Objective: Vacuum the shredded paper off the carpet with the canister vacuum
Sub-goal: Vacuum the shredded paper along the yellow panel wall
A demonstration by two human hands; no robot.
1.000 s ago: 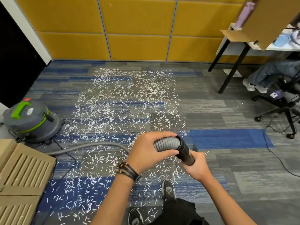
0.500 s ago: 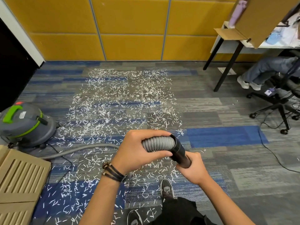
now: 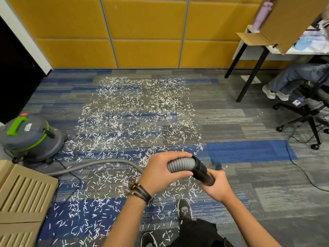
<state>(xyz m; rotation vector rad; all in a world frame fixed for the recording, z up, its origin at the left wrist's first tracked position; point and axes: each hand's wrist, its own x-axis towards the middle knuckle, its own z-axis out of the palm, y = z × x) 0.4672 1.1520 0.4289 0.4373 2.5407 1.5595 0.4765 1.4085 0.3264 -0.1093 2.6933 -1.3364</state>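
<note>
The ribbed grey hose (image 3: 181, 164) is gripped near its end by the left hand (image 3: 160, 172), fingers curled over it. The black cuff (image 3: 202, 171) joined to it is clasped by the right hand (image 3: 218, 186), and the two hands are held close together above the carpet (image 3: 249, 175). The shredded paper (image 3: 135, 113) is spread over the carpet in a broad patch, and the canister vacuum (image 3: 32, 138) is stood at its left edge, with the hose trailed across the floor from it.
</note>
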